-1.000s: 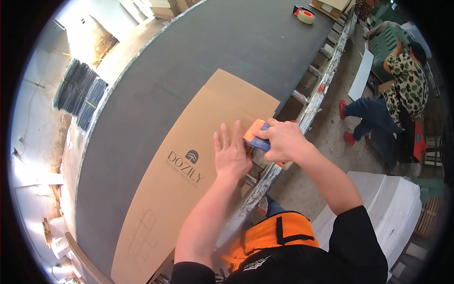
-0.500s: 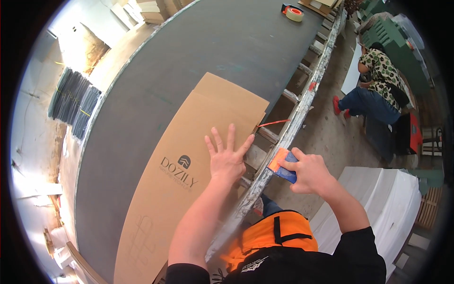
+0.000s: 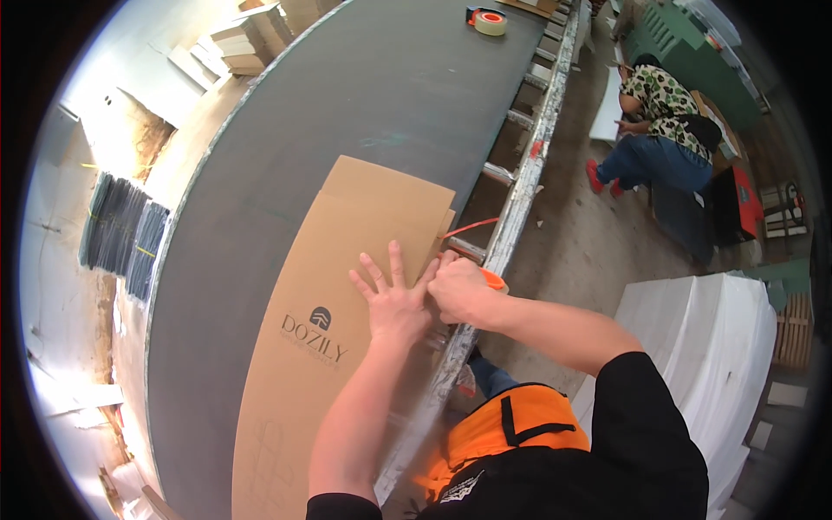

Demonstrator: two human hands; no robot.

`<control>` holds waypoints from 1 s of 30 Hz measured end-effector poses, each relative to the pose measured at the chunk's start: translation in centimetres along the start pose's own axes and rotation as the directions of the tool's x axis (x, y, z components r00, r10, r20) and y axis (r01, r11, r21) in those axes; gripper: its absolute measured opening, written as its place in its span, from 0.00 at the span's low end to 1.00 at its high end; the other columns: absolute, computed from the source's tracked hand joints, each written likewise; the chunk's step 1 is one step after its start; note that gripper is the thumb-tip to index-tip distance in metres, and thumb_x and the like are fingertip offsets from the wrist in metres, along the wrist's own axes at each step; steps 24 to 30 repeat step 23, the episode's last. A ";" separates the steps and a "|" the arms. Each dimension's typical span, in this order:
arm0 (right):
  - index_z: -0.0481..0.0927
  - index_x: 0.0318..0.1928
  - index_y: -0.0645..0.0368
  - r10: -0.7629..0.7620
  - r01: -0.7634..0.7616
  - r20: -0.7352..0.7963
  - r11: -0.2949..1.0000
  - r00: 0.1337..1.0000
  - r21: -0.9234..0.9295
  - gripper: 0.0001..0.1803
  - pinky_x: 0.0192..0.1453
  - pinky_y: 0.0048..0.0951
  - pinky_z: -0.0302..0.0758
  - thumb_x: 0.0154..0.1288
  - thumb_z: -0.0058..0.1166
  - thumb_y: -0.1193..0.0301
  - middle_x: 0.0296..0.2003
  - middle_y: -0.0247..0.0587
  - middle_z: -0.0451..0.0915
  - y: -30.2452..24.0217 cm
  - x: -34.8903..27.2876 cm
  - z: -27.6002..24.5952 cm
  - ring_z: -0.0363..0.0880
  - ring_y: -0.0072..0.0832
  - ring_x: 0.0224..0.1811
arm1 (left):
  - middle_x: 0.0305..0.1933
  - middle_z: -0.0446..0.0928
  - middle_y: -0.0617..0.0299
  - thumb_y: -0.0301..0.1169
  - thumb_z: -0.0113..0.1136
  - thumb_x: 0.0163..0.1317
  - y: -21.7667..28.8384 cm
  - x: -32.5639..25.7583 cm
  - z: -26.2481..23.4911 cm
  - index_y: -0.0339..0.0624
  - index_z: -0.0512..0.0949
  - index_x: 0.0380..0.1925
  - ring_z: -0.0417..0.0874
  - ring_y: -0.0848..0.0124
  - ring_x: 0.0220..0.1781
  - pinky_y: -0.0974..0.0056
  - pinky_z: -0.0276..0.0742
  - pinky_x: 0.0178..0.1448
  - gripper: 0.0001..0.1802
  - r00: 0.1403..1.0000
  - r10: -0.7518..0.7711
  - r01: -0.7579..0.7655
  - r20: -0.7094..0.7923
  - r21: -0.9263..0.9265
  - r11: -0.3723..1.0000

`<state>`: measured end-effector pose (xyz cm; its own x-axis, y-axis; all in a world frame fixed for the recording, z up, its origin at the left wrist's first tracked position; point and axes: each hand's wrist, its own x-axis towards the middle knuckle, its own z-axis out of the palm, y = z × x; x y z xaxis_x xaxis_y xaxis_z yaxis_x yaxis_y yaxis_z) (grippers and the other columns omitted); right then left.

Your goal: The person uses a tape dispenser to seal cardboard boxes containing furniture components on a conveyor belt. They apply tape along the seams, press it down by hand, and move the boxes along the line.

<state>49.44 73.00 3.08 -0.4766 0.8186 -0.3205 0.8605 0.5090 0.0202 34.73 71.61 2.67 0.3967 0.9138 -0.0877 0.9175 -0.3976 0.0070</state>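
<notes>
Nearest the camera, an orange waist pouch (image 3: 511, 425) is worn at the front of the body, where it can be reached by either hand. Just beyond it, the left hand (image 3: 394, 303) is laid flat on a flattened cardboard box (image 3: 347, 303), fingers spread wide and palm down; the sheet appears to be pinned in this way so that it cannot slide on the table. The right hand (image 3: 459, 290) is closed around an orange tape dispenser (image 3: 492, 279), of which only a sliver is seen past the knuckles, and is pressed against the box's right edge, touching the left thumb. A thin orange strip (image 3: 472, 228) is stretched from that edge toward the metal rail (image 3: 511, 234) of the table; whether it is tape cannot be told.

The box lies lengthwise on the dark grey work table (image 3: 347, 104), close to its right side, within arm's reach of the standing person. At the table's far end, well apart, a second tape roll in an orange dispenser (image 3: 488, 19) is set down. To the right, on the floor, white wrapped stacks (image 3: 702, 347) are stored, and further off another person in a patterned shirt (image 3: 663, 91) is crouched at separate work.
</notes>
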 end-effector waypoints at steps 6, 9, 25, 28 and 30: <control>0.88 0.34 0.62 -0.121 0.131 0.101 0.986 0.988 -0.103 0.18 0.40 0.35 0.80 0.40 0.67 0.65 0.39 0.54 0.82 -0.2 -1.3 0.3 0.77 0.45 0.47 | 0.81 0.45 0.44 0.46 0.57 0.59 -0.6 0.9 1.0 0.73 0.57 0.74 0.41 0.21 0.75 0.18 0.34 0.70 0.41 0.989 0.015 -0.009 -0.150 0.044 0.999; 0.84 0.42 0.61 0.018 -0.008 -0.073 0.991 0.997 0.134 0.24 0.41 0.40 0.80 0.39 0.64 0.66 0.44 0.56 0.76 0.3 -6.5 -1.0 0.80 0.45 0.42 | 0.80 0.48 0.45 0.55 0.58 0.59 0.1 1.1 -0.9 0.57 0.54 0.76 0.44 0.23 0.75 0.18 0.38 0.69 0.47 0.990 -0.026 0.028 -0.137 0.007 1.000; 0.78 0.60 0.33 0.492 -0.245 -0.248 0.735 0.834 0.632 0.38 0.45 0.46 0.83 0.39 0.62 0.57 0.53 0.46 0.74 1.8 -16.4 -1.1 0.84 0.50 0.41 | 0.82 0.39 0.45 0.66 0.47 0.64 2.9 8.5 -0.7 0.52 0.50 0.77 0.40 0.15 0.73 0.12 0.34 0.64 0.49 0.949 -0.315 0.315 -0.006 -0.004 0.949; 0.78 0.60 0.33 0.492 -0.245 -0.248 0.735 0.834 0.632 0.38 0.45 0.46 0.83 0.39 0.62 0.57 0.53 0.46 0.74 1.8 -16.4 -1.1 0.84 0.50 0.41 | 0.82 0.39 0.45 0.66 0.47 0.64 2.9 8.5 -0.7 0.52 0.50 0.77 0.40 0.15 0.73 0.12 0.34 0.64 0.49 0.949 -0.315 0.315 -0.006 -0.004 0.949; 0.78 0.60 0.33 0.492 -0.245 -0.248 0.735 0.834 0.632 0.38 0.45 0.46 0.83 0.39 0.62 0.57 0.53 0.46 0.74 1.8 -16.4 -1.1 0.84 0.50 0.41 | 0.82 0.39 0.45 0.66 0.47 0.64 2.9 8.5 -0.7 0.52 0.50 0.77 0.40 0.15 0.73 0.12 0.34 0.64 0.49 0.949 -0.315 0.315 -0.006 -0.004 0.949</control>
